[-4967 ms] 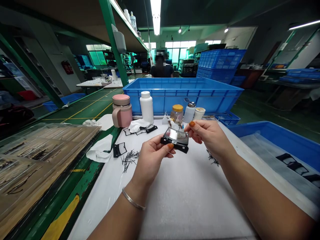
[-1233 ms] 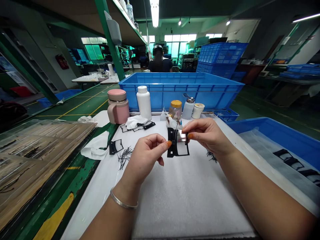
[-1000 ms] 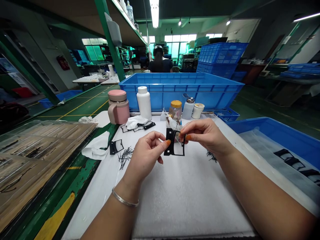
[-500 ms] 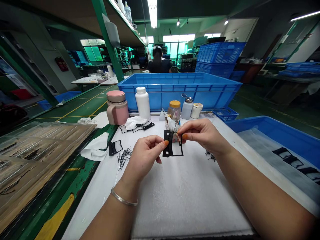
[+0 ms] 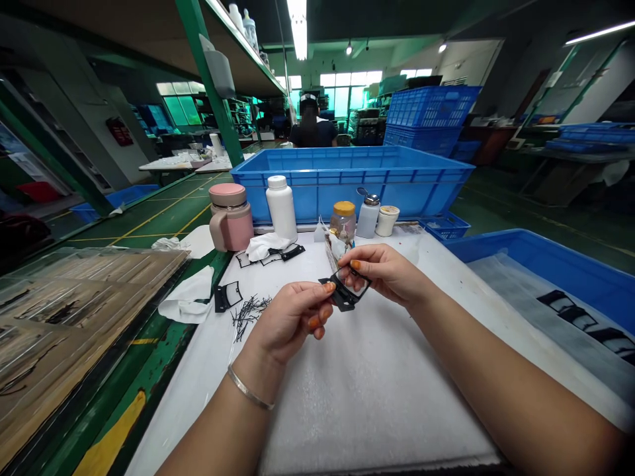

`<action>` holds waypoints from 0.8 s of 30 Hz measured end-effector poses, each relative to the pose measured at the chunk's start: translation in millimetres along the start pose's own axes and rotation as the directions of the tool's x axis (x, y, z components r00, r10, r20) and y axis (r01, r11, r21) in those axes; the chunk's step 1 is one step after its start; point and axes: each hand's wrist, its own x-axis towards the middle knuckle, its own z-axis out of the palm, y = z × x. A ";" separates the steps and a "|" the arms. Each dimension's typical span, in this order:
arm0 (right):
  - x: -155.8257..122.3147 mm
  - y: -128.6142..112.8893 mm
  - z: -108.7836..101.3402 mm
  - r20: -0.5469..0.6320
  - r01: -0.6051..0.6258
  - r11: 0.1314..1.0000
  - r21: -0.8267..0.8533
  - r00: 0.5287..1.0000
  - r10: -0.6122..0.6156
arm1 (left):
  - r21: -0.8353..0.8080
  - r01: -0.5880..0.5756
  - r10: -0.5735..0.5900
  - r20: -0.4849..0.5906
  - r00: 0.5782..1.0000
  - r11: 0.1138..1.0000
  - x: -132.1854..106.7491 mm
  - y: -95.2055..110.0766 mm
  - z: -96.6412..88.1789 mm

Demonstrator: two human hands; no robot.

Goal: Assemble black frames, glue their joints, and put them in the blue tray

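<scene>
Over the white tabletop (image 5: pixel 357 383), a small black plastic frame (image 5: pixel 343 299) with a rectangular opening is held tilted between both hands. My left hand (image 5: pixel 296 314) pinches its left edge between thumb and fingers. At the frame's upper right side, the fingers of my right hand (image 5: pixel 384 271) are closed on its rim; whether they also hold something small I cannot make out. Left of my left hand lie a pile of thin black strips (image 5: pixel 245 316) and another black frame (image 5: pixel 228 296). More black frames (image 5: pixel 294 252) lie farther back, partly under a crumpled white cloth (image 5: pixel 265 246).
A pink mug (image 5: pixel 232 221), a white bottle (image 5: pixel 281 210), a yellow-lidded jar (image 5: pixel 343 218) and a pump bottle (image 5: pixel 368 217) line the back edge before a large blue crate (image 5: pixel 347 178). At right, a blue bin (image 5: pixel 536 248) holds black frames on plastic sheeting. A person (image 5: pixel 312 125) sits beyond.
The black frame has turned from nearly upright to a slant and dropped slightly. My left hand has moved a little down with it, and its lower fingers now show. Both hands keep their grip.
</scene>
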 end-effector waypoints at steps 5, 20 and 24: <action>2.4 2.5 2.7 -0.121 0.021 1.000 0.015 0.993 -0.019 | 0.051 -0.164 0.172 -0.248 0.953 0.985 4.2 -5.3 4.6; -2.5 -0.7 36.2 -0.062 -0.026 0.973 -0.230 0.998 0.012 | 0.125 -0.318 0.341 -0.428 0.837 0.940 4.3 -6.2 5.9; -2.3 -2.1 32.2 -0.017 -0.141 0.980 -0.143 0.990 0.140 | 0.021 -0.327 0.301 -0.454 0.839 0.945 4.2 -2.0 3.4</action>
